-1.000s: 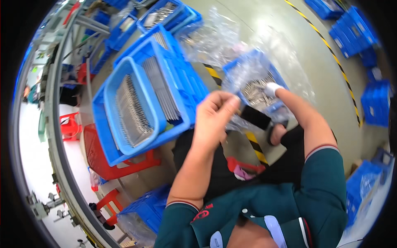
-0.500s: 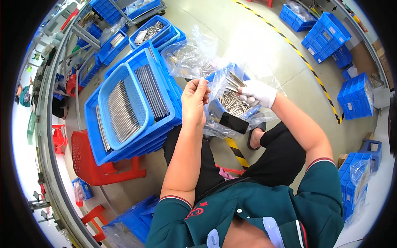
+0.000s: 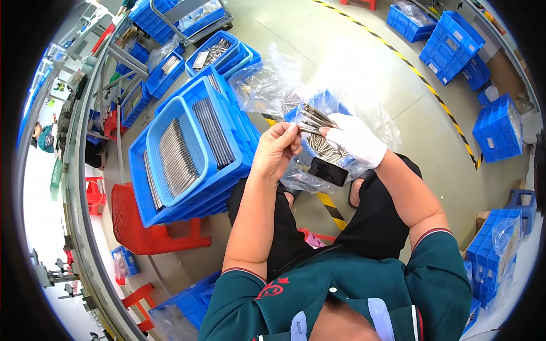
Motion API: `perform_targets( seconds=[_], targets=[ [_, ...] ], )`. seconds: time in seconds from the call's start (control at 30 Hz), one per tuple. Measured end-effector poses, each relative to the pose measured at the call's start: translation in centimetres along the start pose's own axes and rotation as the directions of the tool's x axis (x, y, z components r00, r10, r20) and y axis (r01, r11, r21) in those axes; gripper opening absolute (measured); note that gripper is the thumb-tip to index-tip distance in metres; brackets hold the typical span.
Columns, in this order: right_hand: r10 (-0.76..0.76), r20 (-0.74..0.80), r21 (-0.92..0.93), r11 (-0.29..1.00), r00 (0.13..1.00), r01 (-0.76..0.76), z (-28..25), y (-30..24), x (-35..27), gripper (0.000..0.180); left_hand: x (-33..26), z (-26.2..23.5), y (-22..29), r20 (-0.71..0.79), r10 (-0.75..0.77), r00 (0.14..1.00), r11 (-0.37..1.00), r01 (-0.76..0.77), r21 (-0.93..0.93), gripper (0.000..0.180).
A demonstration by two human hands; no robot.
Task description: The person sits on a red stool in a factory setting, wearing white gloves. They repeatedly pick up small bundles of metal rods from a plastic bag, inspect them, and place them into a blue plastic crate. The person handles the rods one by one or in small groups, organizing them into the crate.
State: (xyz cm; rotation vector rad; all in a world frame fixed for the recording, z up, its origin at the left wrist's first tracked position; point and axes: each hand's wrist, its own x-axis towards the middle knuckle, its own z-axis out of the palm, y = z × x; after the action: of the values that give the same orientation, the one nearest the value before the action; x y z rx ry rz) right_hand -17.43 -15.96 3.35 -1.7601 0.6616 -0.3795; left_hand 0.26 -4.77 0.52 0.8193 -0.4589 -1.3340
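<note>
My right hand [image 3: 358,142], in a white glove, is closed around a small bunch of slim metal rods [image 3: 316,117] that fan out toward the upper left. My bare left hand [image 3: 277,149] pinches the near end of one of these rods between thumb and fingers. Below both hands, a blue bin lined with clear plastic holds a heap of loose metal rods [image 3: 325,149]. A black phone [image 3: 328,171] lies on the plastic at the bin's near edge.
To the left, a light-blue basket [image 3: 152,135] with rods in rows sits on stacked blue crates [image 3: 149,211]. A red stool [image 3: 133,224] stands beside them. Crumpled clear plastic [image 3: 259,85] lies beyond. Blue crates [image 3: 452,42] line the right side, past black-and-yellow floor tape [image 3: 435,101].
My left hand has moved right and now meets the rods held in my right hand. The bunch has come nearer to me, and the whole view has shifted slightly.
</note>
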Motion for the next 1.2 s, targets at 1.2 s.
perform_targets(
  seconds=[1.2],
  targets=[
    [-0.123, 0.048, -0.191, 0.973, 0.991, 0.130, 0.1, 0.9, 0.7, 0.030, -0.8, -0.1, 1.8, -0.181, 0.254, 0.950, 0.864, -0.138, 0.485, 0.016]
  ],
)
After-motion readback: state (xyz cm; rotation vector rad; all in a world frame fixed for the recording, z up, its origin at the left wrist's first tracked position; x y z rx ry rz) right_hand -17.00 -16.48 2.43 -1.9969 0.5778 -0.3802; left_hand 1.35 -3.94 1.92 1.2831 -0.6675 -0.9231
